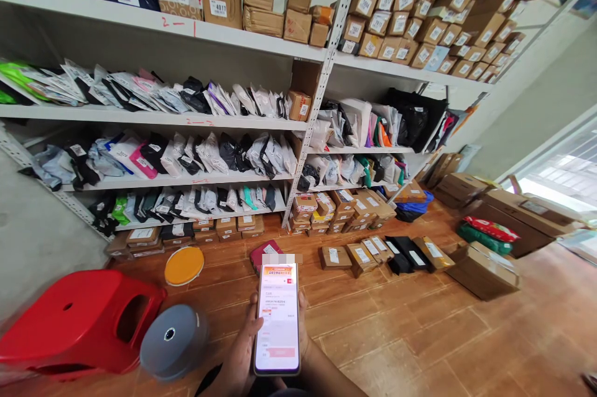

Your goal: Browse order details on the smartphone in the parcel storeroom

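Note:
A smartphone point(277, 316) with a lit white and red screen is held upright at the bottom centre. My left hand point(240, 353) grips its left edge, thumb lying along the side. My right hand point(304, 322) is closed on the right edge, only its fingertips showing past the phone, and its forearm runs off to the lower right. Both hands are mostly hidden behind the phone. Beyond it on the tiled floor lie a dark red parcel point(265, 254) and a row of small brown and black parcels point(385, 252).
A red plastic stool point(79, 322) and a grey round lid-like object point(171, 341) sit at the left, with an orange disc point(184, 265) behind them. White shelving point(153, 120) filled with bagged parcels and cartons lines the wall. Large cartons point(482, 269) stand at the right.

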`<state>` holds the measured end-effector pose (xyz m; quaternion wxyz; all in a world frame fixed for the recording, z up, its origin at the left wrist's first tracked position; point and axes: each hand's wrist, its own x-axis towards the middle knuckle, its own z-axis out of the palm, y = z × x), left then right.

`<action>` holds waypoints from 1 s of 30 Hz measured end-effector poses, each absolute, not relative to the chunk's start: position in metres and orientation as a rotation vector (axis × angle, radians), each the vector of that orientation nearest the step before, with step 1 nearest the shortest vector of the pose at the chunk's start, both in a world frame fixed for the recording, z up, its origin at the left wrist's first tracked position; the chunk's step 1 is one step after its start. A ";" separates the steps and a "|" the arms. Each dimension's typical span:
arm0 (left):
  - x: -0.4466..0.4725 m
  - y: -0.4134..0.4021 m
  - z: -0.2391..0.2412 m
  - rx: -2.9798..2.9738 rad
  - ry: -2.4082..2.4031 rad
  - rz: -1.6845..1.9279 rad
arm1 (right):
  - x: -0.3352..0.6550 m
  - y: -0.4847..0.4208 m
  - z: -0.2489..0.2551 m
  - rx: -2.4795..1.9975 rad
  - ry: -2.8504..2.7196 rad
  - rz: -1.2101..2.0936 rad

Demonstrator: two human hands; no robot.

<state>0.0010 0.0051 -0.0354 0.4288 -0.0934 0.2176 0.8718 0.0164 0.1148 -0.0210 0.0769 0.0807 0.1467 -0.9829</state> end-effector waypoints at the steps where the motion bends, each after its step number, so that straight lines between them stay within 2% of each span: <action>1: 0.001 0.006 -0.038 -0.257 0.566 2.186 | 0.016 0.115 -0.021 0.253 0.435 -2.942; 6: 0.003 0.013 -0.047 -0.304 0.648 2.211 | 0.016 0.116 -0.022 0.288 0.418 -2.937; 13: 0.003 0.013 -0.018 -0.413 0.652 2.182 | 0.015 0.118 -0.021 0.258 0.411 -2.935; 21: 0.001 0.013 -0.054 -0.303 0.607 2.221 | 0.013 0.119 -0.019 0.255 0.426 -2.924; 30: -0.005 0.009 -0.015 -0.343 0.559 2.148 | 0.012 0.118 -0.026 0.272 0.396 -2.929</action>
